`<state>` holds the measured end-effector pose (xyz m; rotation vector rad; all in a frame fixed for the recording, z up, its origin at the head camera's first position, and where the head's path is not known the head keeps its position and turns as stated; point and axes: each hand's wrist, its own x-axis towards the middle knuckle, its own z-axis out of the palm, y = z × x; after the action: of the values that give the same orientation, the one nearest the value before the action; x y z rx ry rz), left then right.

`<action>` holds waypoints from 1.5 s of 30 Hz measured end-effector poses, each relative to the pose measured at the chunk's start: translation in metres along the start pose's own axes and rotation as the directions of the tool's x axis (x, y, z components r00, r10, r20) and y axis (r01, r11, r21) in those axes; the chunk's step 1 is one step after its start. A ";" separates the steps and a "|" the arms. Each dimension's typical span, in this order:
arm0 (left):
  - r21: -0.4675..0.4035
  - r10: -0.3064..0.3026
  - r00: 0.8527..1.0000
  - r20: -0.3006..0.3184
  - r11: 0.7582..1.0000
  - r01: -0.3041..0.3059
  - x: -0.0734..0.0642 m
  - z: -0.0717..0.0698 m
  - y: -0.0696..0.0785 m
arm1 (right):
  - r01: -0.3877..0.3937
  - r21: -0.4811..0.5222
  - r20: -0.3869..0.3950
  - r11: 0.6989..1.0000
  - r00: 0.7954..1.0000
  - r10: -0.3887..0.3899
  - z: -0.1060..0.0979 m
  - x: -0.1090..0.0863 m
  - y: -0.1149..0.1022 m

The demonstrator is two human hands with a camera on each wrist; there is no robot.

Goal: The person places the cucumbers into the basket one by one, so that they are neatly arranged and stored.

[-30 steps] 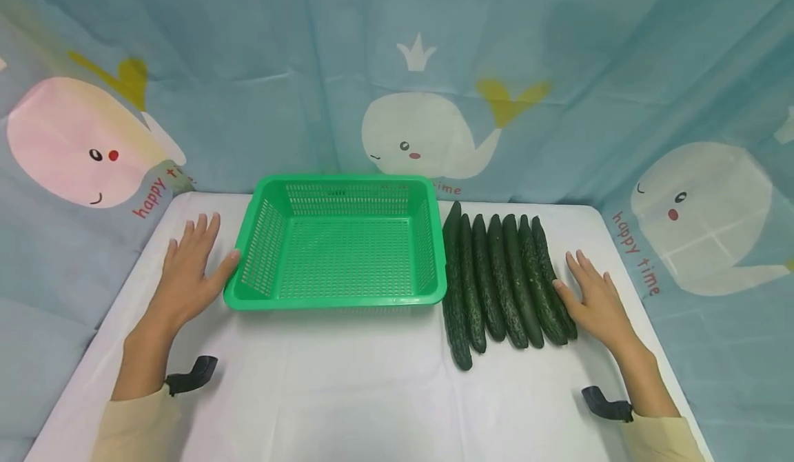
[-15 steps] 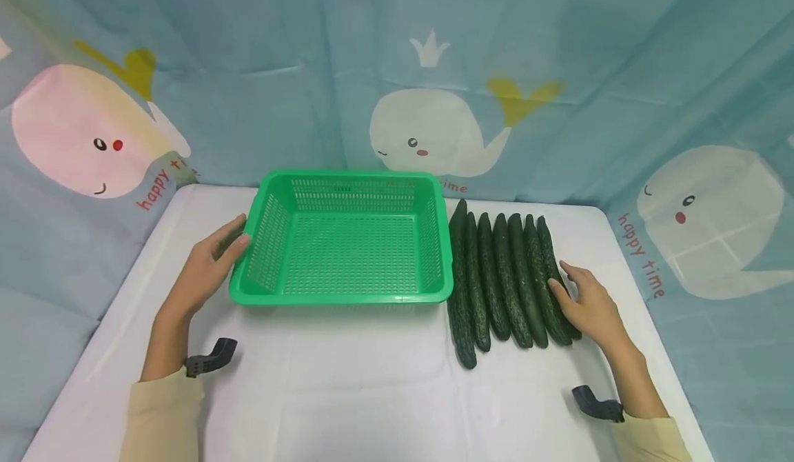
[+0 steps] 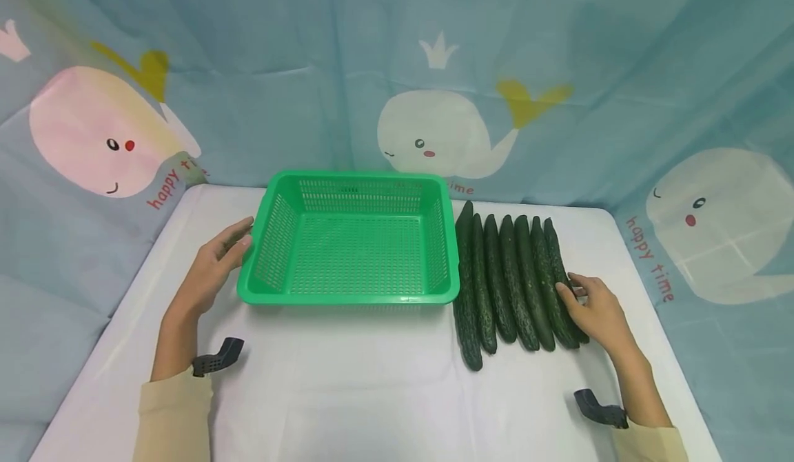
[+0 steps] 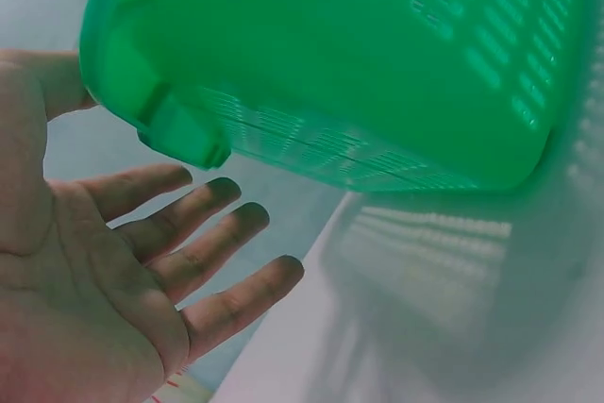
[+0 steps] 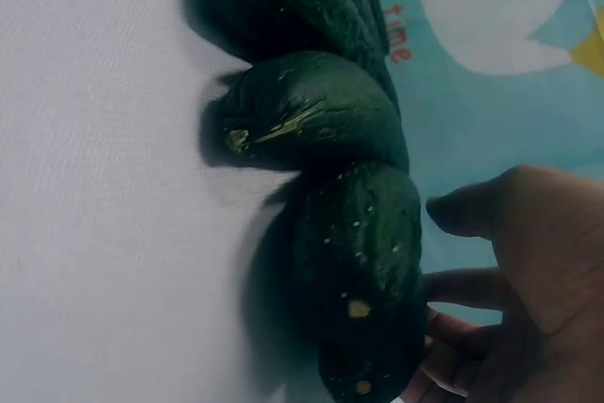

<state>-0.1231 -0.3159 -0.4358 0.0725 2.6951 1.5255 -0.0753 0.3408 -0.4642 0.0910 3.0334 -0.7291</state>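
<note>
An empty green plastic basket point(image 3: 347, 300) with slotted walls stands at the back of the table. My left hand point(image 3: 211, 272) is at its left side, thumb at the rim; in the left wrist view the other fingers point(image 4: 203, 257) are loosely bent below the rim, apart from the basket wall. Several dark green cucumbers point(image 3: 510, 269) lie side by side to the basket's right. At the outermost cucumber point(image 3: 557, 258) is my right hand point(image 3: 597, 310), its fingers along the outer side and its thumb point(image 5: 462, 209) over the row, not closed on it.
A white cloth point(image 3: 372, 379) covers the table. Blue curtains point(image 3: 279, 117) printed with whales hang behind it and along both sides. Each wrist carries a black camera mount point(image 3: 217, 357), over cream sleeves point(image 3: 174, 417).
My left hand has moved right to the basket's rim, its fingers drawn in from a spread pose. My right hand has come closer to the outermost cucumber with its fingers bending. The basket and cucumbers stay put.
</note>
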 end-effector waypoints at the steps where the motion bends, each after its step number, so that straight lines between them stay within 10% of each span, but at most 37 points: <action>1: 0.001 0.000 1.000 0.006 1.000 0.000 0.000 0.000 0.000 | -0.003 0.001 0.003 1.000 1.000 0.003 0.000 0.001 0.001; 21: -0.262 -0.074 0.976 0.207 0.956 0.128 0.003 0.007 -0.006 | -0.099 -0.022 0.194 0.995 0.976 0.102 -0.008 0.009 0.011; 45: -0.336 -0.097 0.963 0.251 0.924 0.181 0.005 0.006 -0.013 | -0.157 -0.069 0.202 0.985 0.965 0.168 -0.017 0.012 0.002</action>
<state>-0.1276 -0.3169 -0.4503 0.0390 2.1621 1.8062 -0.0873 0.3510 -0.4500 0.2441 2.8036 -0.6042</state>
